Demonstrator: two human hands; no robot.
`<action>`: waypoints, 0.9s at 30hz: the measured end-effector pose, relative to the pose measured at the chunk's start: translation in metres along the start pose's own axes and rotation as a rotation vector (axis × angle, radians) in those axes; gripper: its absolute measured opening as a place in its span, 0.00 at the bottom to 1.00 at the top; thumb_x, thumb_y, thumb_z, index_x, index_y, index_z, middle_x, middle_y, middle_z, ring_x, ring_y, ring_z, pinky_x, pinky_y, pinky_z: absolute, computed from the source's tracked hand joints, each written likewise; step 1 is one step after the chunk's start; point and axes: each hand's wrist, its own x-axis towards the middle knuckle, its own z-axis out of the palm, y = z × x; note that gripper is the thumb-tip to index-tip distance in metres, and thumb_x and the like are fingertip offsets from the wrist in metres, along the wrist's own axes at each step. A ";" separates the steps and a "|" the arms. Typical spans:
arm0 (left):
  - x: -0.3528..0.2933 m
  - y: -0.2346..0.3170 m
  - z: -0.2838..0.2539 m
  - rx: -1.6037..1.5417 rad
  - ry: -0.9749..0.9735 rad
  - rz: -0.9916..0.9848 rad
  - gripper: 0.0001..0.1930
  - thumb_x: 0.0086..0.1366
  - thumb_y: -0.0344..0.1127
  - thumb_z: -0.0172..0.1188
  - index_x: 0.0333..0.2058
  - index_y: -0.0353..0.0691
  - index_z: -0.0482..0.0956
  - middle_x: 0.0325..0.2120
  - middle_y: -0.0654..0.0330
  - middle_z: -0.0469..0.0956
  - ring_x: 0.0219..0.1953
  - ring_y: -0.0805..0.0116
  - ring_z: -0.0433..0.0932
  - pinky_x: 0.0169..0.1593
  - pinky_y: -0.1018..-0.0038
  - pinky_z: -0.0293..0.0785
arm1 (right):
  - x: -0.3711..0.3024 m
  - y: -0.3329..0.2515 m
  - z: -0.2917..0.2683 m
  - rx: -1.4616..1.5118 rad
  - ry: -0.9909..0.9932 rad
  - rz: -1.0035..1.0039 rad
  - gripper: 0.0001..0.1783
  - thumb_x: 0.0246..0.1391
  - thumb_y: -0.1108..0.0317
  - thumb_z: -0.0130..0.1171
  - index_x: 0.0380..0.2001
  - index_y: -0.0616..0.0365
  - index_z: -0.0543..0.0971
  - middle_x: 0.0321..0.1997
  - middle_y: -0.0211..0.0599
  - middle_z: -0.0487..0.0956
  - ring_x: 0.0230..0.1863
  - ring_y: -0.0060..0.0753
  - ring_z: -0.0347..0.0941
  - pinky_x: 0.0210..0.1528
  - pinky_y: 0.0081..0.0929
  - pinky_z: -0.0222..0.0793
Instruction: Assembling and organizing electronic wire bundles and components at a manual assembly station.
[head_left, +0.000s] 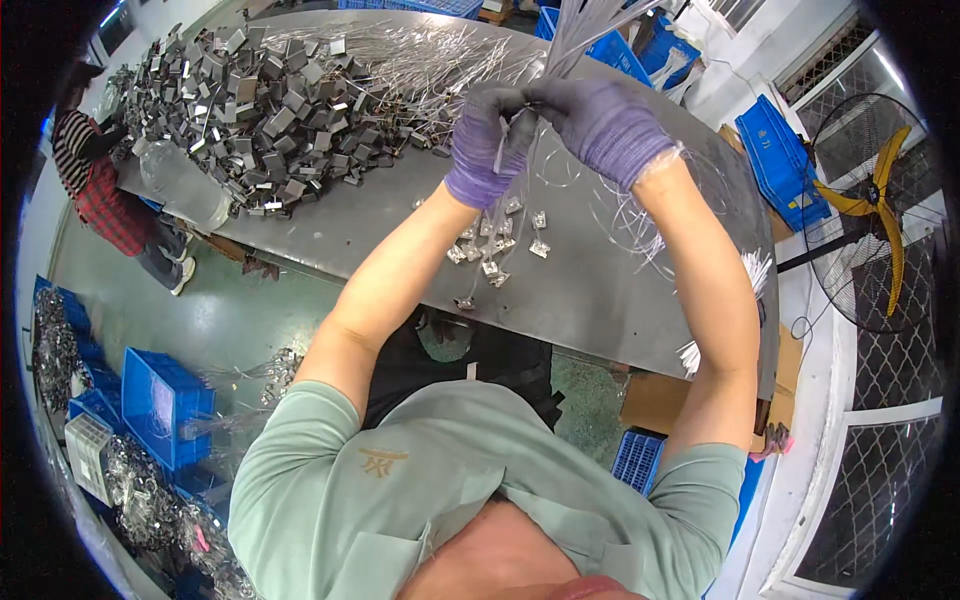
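Observation:
Both of my hands wear purple gloves with dark fingers and meet above the grey metal table (590,305). My left hand (490,145) closes around a bundle of thin translucent strands (585,40). Pressed against it, my right hand (598,122) grips the same bundle with bent fingers; exactly which strands each holds is hidden. The strands fan upward past my right hand. Below my left hand, more strands run down toward several small silvery metal pieces (490,245) by the near table edge. Whether all of these pieces join the held bundle, I cannot tell.
A large heap of dark rectangular metal parts (270,120) covers the table's left, with loose strands (440,65) behind it. A clear plastic bag (180,185) lies at the left edge. Blue crates (165,405) stand around. A fan (875,210) is at right; another person (100,180) stands far left.

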 end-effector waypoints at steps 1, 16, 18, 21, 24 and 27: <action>0.001 0.003 -0.001 -0.060 -0.006 -0.052 0.15 0.54 0.29 0.63 0.39 0.37 0.68 0.33 0.57 0.73 0.33 0.69 0.74 0.38 0.75 0.70 | 0.002 -0.001 -0.002 -0.049 -0.076 -0.002 0.13 0.51 0.65 0.48 0.39 0.43 0.78 0.32 0.42 0.79 0.35 0.48 0.76 0.38 0.39 0.72; 0.000 -0.011 -0.056 -0.062 -0.326 -0.386 0.11 0.60 0.38 0.57 0.33 0.35 0.78 0.25 0.53 0.78 0.27 0.65 0.77 0.34 0.72 0.72 | -0.017 0.022 0.033 -0.028 0.298 0.050 0.11 0.46 0.62 0.56 0.30 0.55 0.79 0.23 0.45 0.77 0.24 0.42 0.76 0.29 0.35 0.71; -0.006 -0.005 -0.059 -0.139 -0.349 -0.484 0.12 0.59 0.38 0.58 0.34 0.34 0.78 0.26 0.53 0.78 0.29 0.66 0.77 0.36 0.73 0.72 | -0.021 0.003 0.021 0.385 0.226 0.232 0.12 0.46 0.63 0.57 0.31 0.59 0.79 0.26 0.44 0.78 0.23 0.37 0.74 0.27 0.30 0.70; -0.037 -0.003 -0.067 -0.138 -0.418 -0.605 0.17 0.57 0.41 0.61 0.38 0.32 0.77 0.32 0.56 0.79 0.34 0.68 0.76 0.40 0.72 0.71 | -0.009 -0.030 -0.013 0.816 -0.045 0.351 0.25 0.47 0.55 0.61 0.40 0.65 0.70 0.26 0.36 0.75 0.22 0.25 0.73 0.24 0.23 0.69; -0.053 0.011 -0.069 -0.100 -0.332 -0.796 0.22 0.55 0.44 0.63 0.43 0.33 0.76 0.37 0.57 0.78 0.39 0.67 0.74 0.44 0.72 0.70 | -0.019 -0.043 -0.018 0.814 0.143 0.381 0.22 0.46 0.55 0.60 0.32 0.67 0.73 0.18 0.37 0.74 0.20 0.28 0.74 0.24 0.24 0.70; -0.077 0.008 -0.114 -0.065 -0.279 -0.803 0.21 0.56 0.44 0.62 0.43 0.34 0.76 0.37 0.57 0.77 0.40 0.68 0.74 0.45 0.74 0.70 | -0.049 -0.033 -0.034 0.355 0.226 0.402 0.21 0.44 0.55 0.60 0.24 0.69 0.75 0.13 0.39 0.73 0.19 0.31 0.76 0.24 0.26 0.71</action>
